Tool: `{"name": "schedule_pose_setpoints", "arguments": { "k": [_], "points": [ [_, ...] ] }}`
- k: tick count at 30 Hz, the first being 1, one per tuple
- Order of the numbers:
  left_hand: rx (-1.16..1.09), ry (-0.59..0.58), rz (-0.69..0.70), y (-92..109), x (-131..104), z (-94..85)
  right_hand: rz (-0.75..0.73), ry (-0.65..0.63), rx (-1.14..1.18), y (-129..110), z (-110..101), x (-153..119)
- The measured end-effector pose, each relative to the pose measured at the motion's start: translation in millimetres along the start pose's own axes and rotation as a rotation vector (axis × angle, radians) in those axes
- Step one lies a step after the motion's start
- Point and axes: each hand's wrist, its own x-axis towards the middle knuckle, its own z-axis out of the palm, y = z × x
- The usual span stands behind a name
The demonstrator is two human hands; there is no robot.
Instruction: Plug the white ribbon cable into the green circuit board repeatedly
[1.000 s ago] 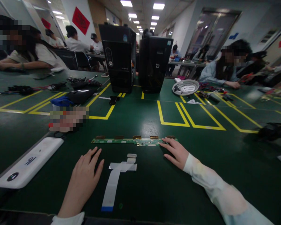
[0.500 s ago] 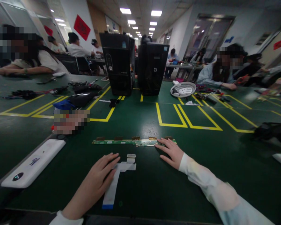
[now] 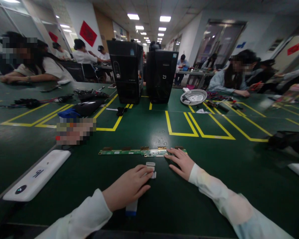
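Observation:
A white flat ribbon cable [image 3: 132,207] with a blue-tipped end lies on the green table, its middle covered by my left hand [image 3: 129,186]. The fingers are stretched out over it, close to the connector end. That connector [image 3: 150,164] shows just beyond my fingertips. Further forward, a long, narrow green circuit board [image 3: 124,152] lies crosswise with brown and gold tabs along its far edge. My right hand [image 3: 181,163] rests with spread fingertips on the board's right part, hiding a bit of it.
A white power bank-like device [image 3: 37,176] lies at left, near a blurred-out item [image 3: 74,131]. Two black computer towers [image 3: 126,73] stand ahead. A white basket [image 3: 193,97], tools and cables lie further back. Several people sit at tables around.
My left hand has moved right and slid the ribbon cable along, bringing its connector nearer to the circuit board's middle. My right hand has stayed on the board.

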Motion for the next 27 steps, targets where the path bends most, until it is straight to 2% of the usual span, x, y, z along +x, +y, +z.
{"name": "schedule_pose_setpoints", "arguments": {
  "k": [4,8,13,27],
  "points": [
    [0.035,0.029,0.051,5.7,27.0,11.1,0.003,0.002,-0.002,-0.7,0.0,-0.1],
    [0.048,0.114,-0.003,10.2,43.9,27.9,0.003,0.0,0.003,-1.1,0.8,-1.0],
    [0.039,0.163,-0.042,13.5,43.4,40.8,0.008,-0.013,-0.011,-2.1,-0.5,-0.9],
    [0.041,0.15,-0.079,13.3,39.9,38.7,0.004,-0.004,-0.001,-1.6,-1.4,-2.5]
  ]
}}
